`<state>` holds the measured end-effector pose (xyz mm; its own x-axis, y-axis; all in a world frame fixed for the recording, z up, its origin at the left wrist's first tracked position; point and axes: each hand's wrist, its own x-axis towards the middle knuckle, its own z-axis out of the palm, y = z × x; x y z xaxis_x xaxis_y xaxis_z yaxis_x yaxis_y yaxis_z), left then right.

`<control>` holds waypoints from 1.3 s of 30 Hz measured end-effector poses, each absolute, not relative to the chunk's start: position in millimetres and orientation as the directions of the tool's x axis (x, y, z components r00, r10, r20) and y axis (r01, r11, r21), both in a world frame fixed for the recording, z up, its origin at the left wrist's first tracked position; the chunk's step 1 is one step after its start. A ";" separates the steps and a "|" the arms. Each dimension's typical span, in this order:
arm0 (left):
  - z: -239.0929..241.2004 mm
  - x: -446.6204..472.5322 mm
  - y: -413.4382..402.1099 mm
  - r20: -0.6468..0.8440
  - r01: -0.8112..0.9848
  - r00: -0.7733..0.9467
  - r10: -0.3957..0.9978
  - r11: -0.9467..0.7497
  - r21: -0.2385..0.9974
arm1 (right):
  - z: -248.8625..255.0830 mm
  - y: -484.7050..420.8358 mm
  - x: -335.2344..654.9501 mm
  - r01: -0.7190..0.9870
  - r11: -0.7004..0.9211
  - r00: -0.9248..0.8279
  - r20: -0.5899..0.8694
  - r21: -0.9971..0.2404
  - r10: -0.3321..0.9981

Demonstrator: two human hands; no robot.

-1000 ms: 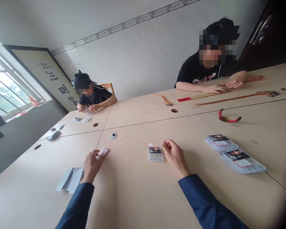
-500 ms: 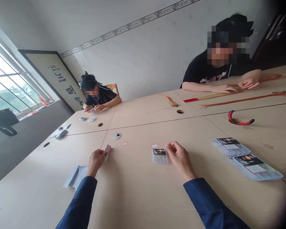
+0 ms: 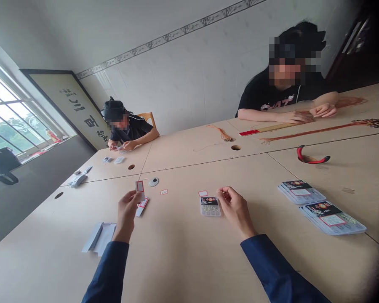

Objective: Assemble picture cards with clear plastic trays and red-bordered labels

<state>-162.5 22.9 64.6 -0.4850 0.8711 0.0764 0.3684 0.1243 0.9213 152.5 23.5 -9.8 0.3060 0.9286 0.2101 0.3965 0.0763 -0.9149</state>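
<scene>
My left hand (image 3: 127,209) pinches a small white label with a red border (image 3: 140,187) and holds it upright above the table. Another such label strip (image 3: 142,206) lies on the table just right of that hand. My right hand (image 3: 235,207) rests curled beside a small clear packet with a black header (image 3: 210,205); its thumb and forefinger are pinched together, and what they hold is too small to make out. A loose red-bordered label (image 3: 203,193) lies just behind the packet.
Two stacks of similar packets (image 3: 318,204) lie at the right. White folded papers (image 3: 98,237) sit by my left sleeve. Another label (image 3: 164,192) and a round metal cap (image 3: 153,182) lie mid-table. Two other people sit across the table (image 3: 189,256) handling small items and cords.
My left hand has lifted a label from the table and turned it upright. My right hand has stayed beside the packet. The camera has shifted slightly.
</scene>
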 end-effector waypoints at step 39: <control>4.3 -3.5 4.0 -0.011 -0.514 0.072 0.997 0.047 0.857 | 20.9 11.8 136.8 -0.715 -0.150 -0.132 -0.078 -0.683 0.988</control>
